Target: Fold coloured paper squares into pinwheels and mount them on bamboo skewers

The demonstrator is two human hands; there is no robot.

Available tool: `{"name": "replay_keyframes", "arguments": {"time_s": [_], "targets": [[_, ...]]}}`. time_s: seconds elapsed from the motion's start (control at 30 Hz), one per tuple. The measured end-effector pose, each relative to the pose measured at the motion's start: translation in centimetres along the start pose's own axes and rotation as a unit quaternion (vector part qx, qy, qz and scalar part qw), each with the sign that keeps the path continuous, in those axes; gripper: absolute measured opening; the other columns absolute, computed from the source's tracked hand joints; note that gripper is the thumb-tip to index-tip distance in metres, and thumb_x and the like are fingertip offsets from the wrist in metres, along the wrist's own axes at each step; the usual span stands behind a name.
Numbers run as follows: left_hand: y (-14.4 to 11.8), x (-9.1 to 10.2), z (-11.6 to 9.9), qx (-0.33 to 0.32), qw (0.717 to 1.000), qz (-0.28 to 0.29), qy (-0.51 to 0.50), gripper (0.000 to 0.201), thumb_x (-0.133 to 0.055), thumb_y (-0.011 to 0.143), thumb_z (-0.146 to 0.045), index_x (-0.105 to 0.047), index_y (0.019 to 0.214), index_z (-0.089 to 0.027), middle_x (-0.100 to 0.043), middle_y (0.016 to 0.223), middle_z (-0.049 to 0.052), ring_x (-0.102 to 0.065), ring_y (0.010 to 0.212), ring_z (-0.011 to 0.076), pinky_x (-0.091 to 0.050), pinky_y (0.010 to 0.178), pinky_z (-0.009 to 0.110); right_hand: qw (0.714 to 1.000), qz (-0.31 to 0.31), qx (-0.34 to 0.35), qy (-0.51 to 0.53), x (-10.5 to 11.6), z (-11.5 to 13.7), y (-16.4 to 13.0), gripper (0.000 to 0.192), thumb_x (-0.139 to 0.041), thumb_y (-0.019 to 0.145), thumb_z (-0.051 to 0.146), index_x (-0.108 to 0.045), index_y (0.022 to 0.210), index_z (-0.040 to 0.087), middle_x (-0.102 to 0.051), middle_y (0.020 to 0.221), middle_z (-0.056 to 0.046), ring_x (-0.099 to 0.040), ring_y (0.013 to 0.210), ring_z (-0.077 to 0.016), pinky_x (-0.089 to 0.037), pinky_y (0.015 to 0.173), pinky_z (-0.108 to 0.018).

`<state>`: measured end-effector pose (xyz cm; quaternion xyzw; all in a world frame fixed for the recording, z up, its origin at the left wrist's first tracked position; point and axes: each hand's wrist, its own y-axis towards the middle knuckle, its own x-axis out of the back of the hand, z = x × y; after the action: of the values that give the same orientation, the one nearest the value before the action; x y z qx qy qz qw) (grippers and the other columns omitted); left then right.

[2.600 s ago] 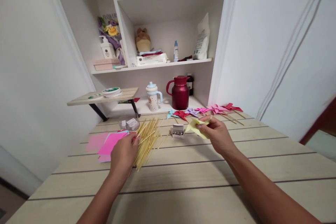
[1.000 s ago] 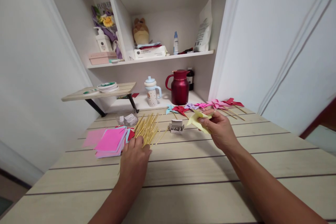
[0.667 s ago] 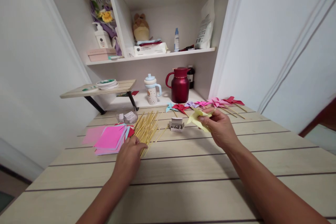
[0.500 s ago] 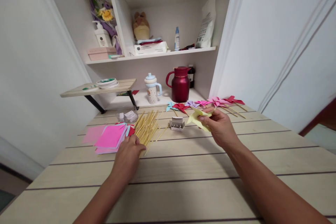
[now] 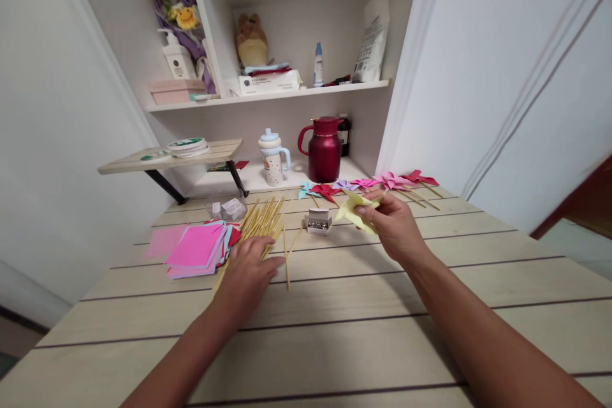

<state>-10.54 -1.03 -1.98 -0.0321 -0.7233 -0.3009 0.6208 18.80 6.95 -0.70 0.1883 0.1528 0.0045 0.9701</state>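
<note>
Head view — left hand (image 5: 246, 274) on thin wooden sticks (image 5: 262, 224); right hand (image 5: 393, 224) pinches folded yellow paper (image 5: 354, 211).

A red jug (image 5: 324, 149) and a pale lidded cup (image 5: 272, 157) are seen far behind coloured paper squares (image 5: 197, 248).

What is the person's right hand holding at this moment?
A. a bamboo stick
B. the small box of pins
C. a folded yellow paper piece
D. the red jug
C: the right hand pinches a folded yellow paper piece above the table, while the left hand rests on the bamboo sticks.
</note>
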Motion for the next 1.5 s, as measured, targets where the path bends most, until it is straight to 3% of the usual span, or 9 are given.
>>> {"name": "replay_keyframes", "arguments": {"time_s": [0.1,0.2,0.43,0.73,1.03,1.13,1.23,1.4,1.5], "targets": [[1.0,0.2,-0.1,-0.161,0.981,0.001,0.11,0.03,-0.05,0.093,-0.013,-0.068,0.113,-0.027,-0.061,0.13,0.011,-0.05,0.122,0.0269,-0.034,0.104,0.051,1.0,0.001,0.001,-0.003,-0.1,0.1,0.0,0.02,-0.085,0.065,0.028,-0.07,0.077,0.024,-0.068,0.068,0.002,-0.059,0.059,-0.0136,-0.043,0.05,-0.024],[2.6,0.3,-0.3,-0.271,0.95,0.062,0.141,0.022,-0.048,0.095,-0.014,-0.067,0.105,-0.02,-0.063,0.125,0.01,-0.054,0.117,0.0243,-0.034,0.104,0.046,1.0,-0.001,0.004,-0.008,-0.1,0.3,0.1,0.02,-0.084,0.064,0.029,-0.069,0.077,0.024,-0.068,0.07,0.002,-0.06,0.06,-0.0146,-0.044,0.05,-0.025],[4.6,-0.1,0.4,-0.307,0.941,0.086,0.116,0.023,-0.046,0.095,-0.012,-0.068,0.092,-0.017,-0.068,0.11,0.008,-0.056,0.109,0.0203,-0.036,0.101,0.039,1.0,-0.001,0.008,0.012,0.0,0.3,0.2,0.02,-0.085,0.064,0.027,-0.069,0.076,0.024,-0.066,0.067,0.003,-0.056,0.056,-0.0122,-0.041,0.048,-0.024],[2.8,-1.2,-3.4,-0.264,0.96,0.078,0.057,0.018,-0.051,0.095,-0.02,-0.066,0.087,-0.022,-0.068,0.09,0.002,-0.056,0.094,0.0171,-0.037,0.093,0.036,1.0,0.012,0.012,0.015,-0.1,0.2,0.2,0.021,-0.085,0.064,0.03,-0.069,0.078,0.024,-0.067,0.068,0.003,-0.058,0.058,-0.0134,-0.045,0.05,-0.025],[2.9,-4.9,-6.9,-0.067,0.995,0.042,0.056,0.009,-0.064,0.088,-0.026,-0.066,0.09,-0.018,-0.067,0.09,0.005,-0.06,0.081,0.0207,-0.042,0.072,0.035,1.0,0.022,0.012,0.002,-0.1,0.4,0.2,0.021,-0.084,0.064,0.032,-0.068,0.075,0.024,-0.064,0.067,0.004,-0.055,0.056,-0.0123,-0.044,0.05,-0.025],[2.9,-4.3,-7.0,-0.079,0.995,0.046,0.05,0.024,-0.069,0.085,-0.027,-0.065,0.108,-0.021,-0.067,0.108,0.004,-0.06,0.099,0.0215,-0.044,0.085,0.036,1.0,0.021,0.014,0.004,-0.1,0.6,0.2,0.021,-0.083,0.064,0.032,-0.069,0.076,0.024,-0.065,0.067,0.004,-0.056,0.057,-0.0124,-0.045,0.051,-0.025],[2.9,-3.6,-6.8,-0.103,0.991,0.054,0.059,0.022,-0.071,0.082,-0.023,-0.067,0.104,-0.022,-0.066,0.116,0.004,-0.056,0.111,0.0249,-0.041,0.093,0.04,1.0,0.021,0.016,0.007,-0.2,0.9,0.2,0.021,-0.083,0.064,0.032,-0.069,0.077,0.025,-0.066,0.069,0.004,-0.057,0.058,-0.0129,-0.046,0.053,-0.026],[3.5,-3.4,-6.6,-0.098,0.99,0.053,0.088,0.021,-0.059,0.089,-0.016,-0.065,0.109,-0.021,-0.067,0.109,0.007,-0.059,0.097,0.0245,-0.044,0.079,0.039,1.0,0.023,0.013,0.009,-0.2,1.0,0.1,0.022,-0.084,0.063,0.032,-0.068,0.075,0.024,-0.065,0.067,0.003,-0.057,0.058,-0.0132,-0.046,0.052,-0.026],[4.4,-3.3,-6.5,-0.091,0.989,0.04,0.107,0.025,-0.052,0.091,-0.01,-0.065,0.11,-0.019,-0.064,0.117,0.012,-0.056,0.105,0.0267,-0.042,0.084,0.042,1.0,0.022,0.013,0.007,-0.1,1.0,0.2,0.022,-0.084,0.063,0.033,-0.067,0.075,0.023,-0.064,0.066,0.004,-0.057,0.058,-0.0133,-0.046,0.052,-0.026]]}}
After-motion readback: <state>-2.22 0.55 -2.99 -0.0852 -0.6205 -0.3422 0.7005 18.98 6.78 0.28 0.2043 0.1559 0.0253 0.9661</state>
